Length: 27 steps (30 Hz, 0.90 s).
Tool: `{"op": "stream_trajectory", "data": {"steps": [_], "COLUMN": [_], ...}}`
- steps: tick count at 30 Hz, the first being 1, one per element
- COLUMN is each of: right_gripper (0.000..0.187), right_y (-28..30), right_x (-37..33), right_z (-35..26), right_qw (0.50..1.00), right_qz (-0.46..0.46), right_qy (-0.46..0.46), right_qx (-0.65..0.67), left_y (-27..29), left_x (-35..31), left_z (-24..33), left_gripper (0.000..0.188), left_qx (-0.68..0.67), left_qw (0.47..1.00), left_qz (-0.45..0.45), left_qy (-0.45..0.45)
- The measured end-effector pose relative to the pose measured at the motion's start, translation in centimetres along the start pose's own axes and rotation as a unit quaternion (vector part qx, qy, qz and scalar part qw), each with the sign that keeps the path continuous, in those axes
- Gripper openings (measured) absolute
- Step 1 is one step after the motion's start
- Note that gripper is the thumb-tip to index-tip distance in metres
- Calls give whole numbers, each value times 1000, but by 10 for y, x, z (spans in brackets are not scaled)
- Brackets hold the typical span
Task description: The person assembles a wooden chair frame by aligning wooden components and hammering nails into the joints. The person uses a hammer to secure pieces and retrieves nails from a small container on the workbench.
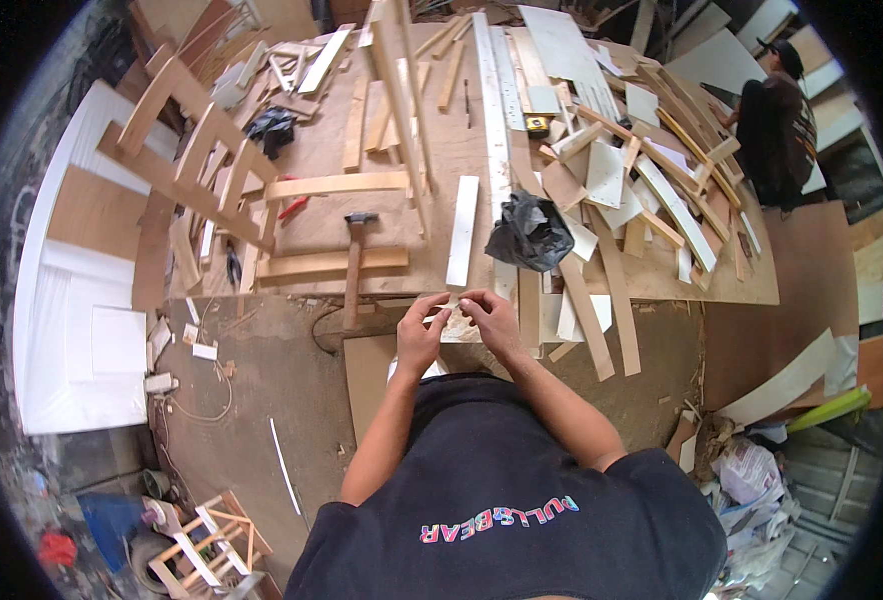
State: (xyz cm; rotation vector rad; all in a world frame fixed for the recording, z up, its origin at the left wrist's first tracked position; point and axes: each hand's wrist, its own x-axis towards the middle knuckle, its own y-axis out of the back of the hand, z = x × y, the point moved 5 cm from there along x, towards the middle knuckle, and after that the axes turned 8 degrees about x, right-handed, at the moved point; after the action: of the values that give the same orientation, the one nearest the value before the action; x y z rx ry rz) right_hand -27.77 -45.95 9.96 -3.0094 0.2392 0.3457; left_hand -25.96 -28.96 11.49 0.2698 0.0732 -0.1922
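Close together at the table's near edge, my left hand [422, 335] and my right hand [492, 320] meet with bent fingers. Between their fingertips is a small pale piece [452, 301]; its kind is too small to make out. A white board [463, 230] lies just beyond the fingers. To the right of it sits a black plastic bag [530, 232], crumpled and partly open. Left of my hands, a hammer [356, 262] with a wooden handle rests across the wooden frame [334, 262], its handle end reaching past the table edge.
The worktable [312, 225] carries many loose wood strips, a tape measure [538, 126], red-handled pliers [294, 207] and black-handled pliers [233, 265]. Upright wooden frames [197, 180] stand at left. A person [780, 125] crouches at the far right. Plastic bags [752, 480] lie lower right.
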Motion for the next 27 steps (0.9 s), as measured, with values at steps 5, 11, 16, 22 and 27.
{"op": "stream_trajectory", "data": {"steps": [5,11,16,22,27], "right_gripper": [23,27,54,75,60], "right_y": [-75,-160,-211,-268,-264], "right_x": [15,50,116,158,159], "right_z": [13,27,55,84,90], "right_qw": [992,984,961,914,918], "right_qz": [-99,-164,0,162,248], "right_qy": [-55,-67,-25,-117,-19], "right_qx": [49,-9,-275,-353,-310], "left_y": [54,136,222,293,300], "left_x": [-12,17,58,102,123], "left_z": [-32,-80,-122,-135,-132], "left_gripper": [22,13,15,17,18], "left_qx": [-65,-90,-57,-32,-31], "left_qw": [995,989,990,994,992], "left_qz": [65,37,23,-9,-33], "left_qy": [23,110,125,107,119]}}
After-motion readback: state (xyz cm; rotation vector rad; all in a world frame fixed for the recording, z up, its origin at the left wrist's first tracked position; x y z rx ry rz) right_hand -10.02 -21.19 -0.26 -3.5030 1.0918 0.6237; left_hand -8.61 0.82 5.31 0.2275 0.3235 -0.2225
